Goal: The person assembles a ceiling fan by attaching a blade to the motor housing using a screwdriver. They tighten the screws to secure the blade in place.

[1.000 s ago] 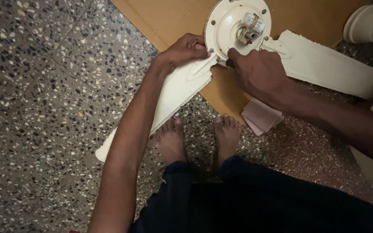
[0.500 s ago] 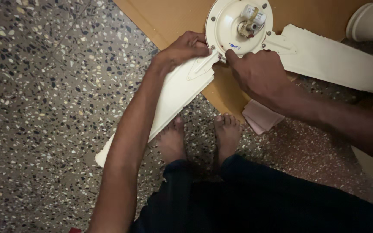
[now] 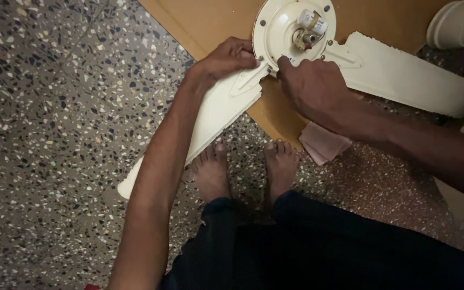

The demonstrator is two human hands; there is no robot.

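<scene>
The cream fan motor housing (image 3: pixel 295 33) lies on the brown board (image 3: pixel 216 21); at its lower rim the left hand (image 3: pixel 231 56) pinches the root of the near fan blade (image 3: pixel 210 115) while the right hand (image 3: pixel 310 86) presses fingertips, closed narrow, at the blade mount, so holding the blade level probably keeps the joint lined up. Below the housing the blade overhangs the board's edge above bare feet (image 3: pixel 245 166), and open terrazzo floor (image 3: pixel 55 107) lies to its left.

Floor (image 3: pixel 55 134) left open; blade (image 3: pixel 414 75), pipe (image 3: pixel 460 24) block right.

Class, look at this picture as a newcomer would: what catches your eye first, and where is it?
The cream ceiling fan hub on a brown board at the top, with the left hand and right hand at its rim. One blade slants down over the speckled floor, beside two bare feet.
</scene>
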